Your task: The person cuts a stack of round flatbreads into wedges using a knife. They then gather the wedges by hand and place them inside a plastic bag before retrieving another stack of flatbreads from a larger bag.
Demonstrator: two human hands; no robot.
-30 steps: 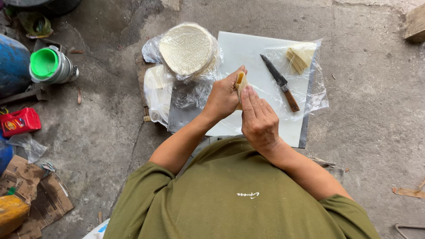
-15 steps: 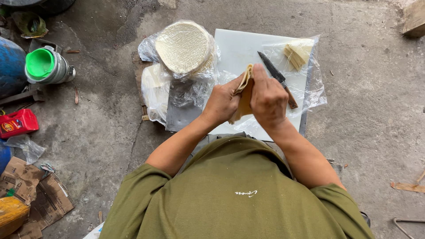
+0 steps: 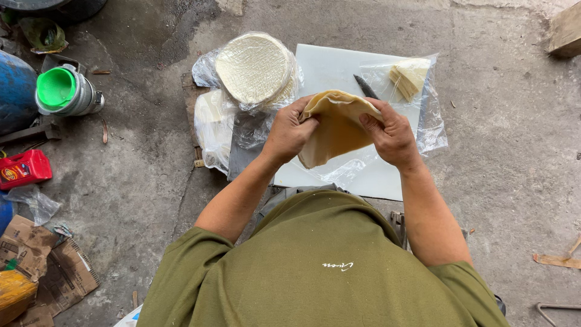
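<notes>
Left hand (image 3: 289, 134) and right hand (image 3: 391, 134) both closed on the top edge of a thin, pale yellow round wrapper sheet (image 3: 334, 126), lifted above the white rectangular cutting board (image 3: 330, 66) on the concrete floor (image 3: 145, 163). Likely to tear if pulled apart too hard. Black-handled knife (image 3: 365, 86) just beyond, partly hidden. Far left, bagged stack of round white wrappers (image 3: 254, 68); far right, cut pieces (image 3: 410, 77). Open room near right.

Pale wrapper sheet (image 3: 336, 130) looks thin, matt and pliable; white cutting board (image 3: 330, 63) smooth plastic; bags (image 3: 426, 124) glossy clear film; concrete floor (image 3: 502, 157) rough.
</notes>
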